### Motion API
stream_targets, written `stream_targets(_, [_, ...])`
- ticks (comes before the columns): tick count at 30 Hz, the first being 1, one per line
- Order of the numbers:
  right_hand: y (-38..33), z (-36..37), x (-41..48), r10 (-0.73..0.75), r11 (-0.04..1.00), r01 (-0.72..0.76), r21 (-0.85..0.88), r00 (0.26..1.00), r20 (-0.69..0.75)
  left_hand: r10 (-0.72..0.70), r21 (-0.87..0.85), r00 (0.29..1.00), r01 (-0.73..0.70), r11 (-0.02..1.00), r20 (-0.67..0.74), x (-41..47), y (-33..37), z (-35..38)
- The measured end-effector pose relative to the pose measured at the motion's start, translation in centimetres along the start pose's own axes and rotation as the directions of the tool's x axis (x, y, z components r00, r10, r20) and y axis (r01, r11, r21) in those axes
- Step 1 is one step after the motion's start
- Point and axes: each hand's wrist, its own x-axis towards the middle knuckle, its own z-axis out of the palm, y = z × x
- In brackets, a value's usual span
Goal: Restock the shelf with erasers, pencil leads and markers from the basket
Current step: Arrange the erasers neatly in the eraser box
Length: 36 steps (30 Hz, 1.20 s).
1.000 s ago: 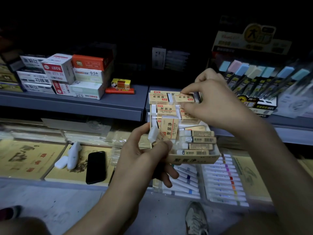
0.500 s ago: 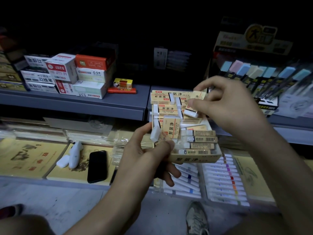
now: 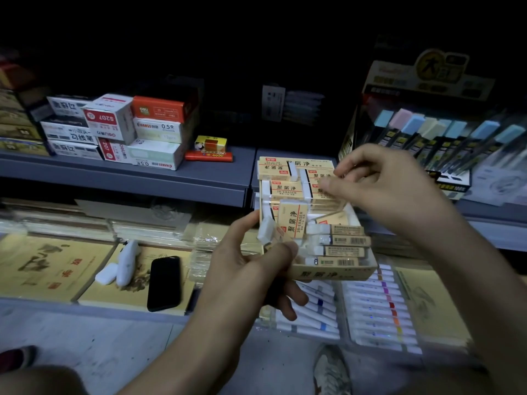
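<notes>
My left hand (image 3: pixel 245 275) grips the near left corner of a tan eraser box (image 3: pixel 333 275), held up in front of the grey shelf (image 3: pixel 171 178). The box is filled with tan-sleeved erasers (image 3: pixel 285 189); one eraser (image 3: pixel 293 220) stands upright near my left thumb. My right hand (image 3: pixel 385 189) hovers over the far right of the box, with thumb and forefinger pinching an eraser in the back rows. That eraser is mostly hidden by my fingers. Marker packs (image 3: pixel 379 309) lie on the lower shelf under the box.
Stacked lead boxes (image 3: pixel 159 132) and a small yellow-red box (image 3: pixel 211 146) sit on the shelf at left. A pen display (image 3: pixel 427 132) stands at right. A black phone (image 3: pixel 164 283) and two white items (image 3: pixel 125 263) lie on yellow pads below. A shoe (image 3: pixel 330 372) is on the floor.
My right hand drew back from the box's far edge with an eraser, then lowered it toward the back right rows. The left hand and box stayed nearly still.
</notes>
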Motion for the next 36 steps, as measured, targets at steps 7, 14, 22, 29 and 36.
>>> stream_targets(7, [-0.3,-0.2,-0.3,-0.035,0.993,0.040,-0.108,0.998,0.049,0.001,0.000,1.000,-0.001,1.000,-0.024,0.1,0.0,0.0])
stream_targets(14, [-1.5,-4.1,-1.7,-0.045,0.977,0.129,-0.173,0.907,0.419,-0.007,0.001,1.000,0.007,1.000,-0.027,0.2,-0.1,-0.1])
stream_targets(22, [-2.4,-4.5,-2.0,-0.020,0.962,0.160,-0.221,0.848,0.529,-0.006,0.005,0.999,0.007,1.000,-0.036,0.2,-0.1,0.0])
stream_targets(29, [-2.3,-3.6,-1.4,-0.032,0.972,0.156,-0.177,0.831,0.555,0.005,0.025,0.999,-0.004,1.000,-0.032,0.1,-0.1,0.0])
stream_targets(36, [-1.5,-3.7,-1.5,-0.117,0.965,0.210,-0.155,0.878,0.464,0.012,0.018,1.000,-0.011,1.000,-0.021,-0.1,0.1,0.1])
